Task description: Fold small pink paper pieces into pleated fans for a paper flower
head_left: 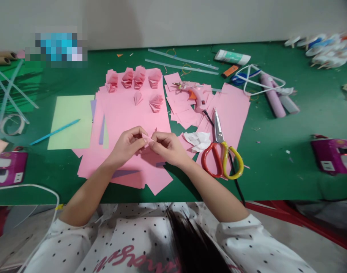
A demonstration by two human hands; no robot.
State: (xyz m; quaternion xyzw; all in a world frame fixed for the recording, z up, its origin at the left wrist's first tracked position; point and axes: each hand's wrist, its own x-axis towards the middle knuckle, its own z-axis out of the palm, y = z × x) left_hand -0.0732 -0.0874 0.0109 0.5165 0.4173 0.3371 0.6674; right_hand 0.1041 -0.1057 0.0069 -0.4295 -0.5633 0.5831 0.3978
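A small folded piece of pink paper (146, 140) is pinched between my two hands, above a stack of pink paper sheets (119, 113). My left hand (130, 143) grips its left side with thumb and fingers. On its right side, my right hand (167, 146) holds it the same way. Several folded pink paper fans (139, 77) stand in a row at the stack's far edge. Nearer to me lie a small pleated piece (138, 98) and another fan (156, 103). How the held piece is folded is partly hidden by my fingers.
Scissors (218, 140) with red and yellow handles and a crumpled white tissue (198, 141) lie right of my hands. A pink glue gun (192, 93) rests on cut pink squares. Leftward, a blue pencil (55, 132) lies on pale green paper (72, 110). Glue sticks (182, 66) lie behind.
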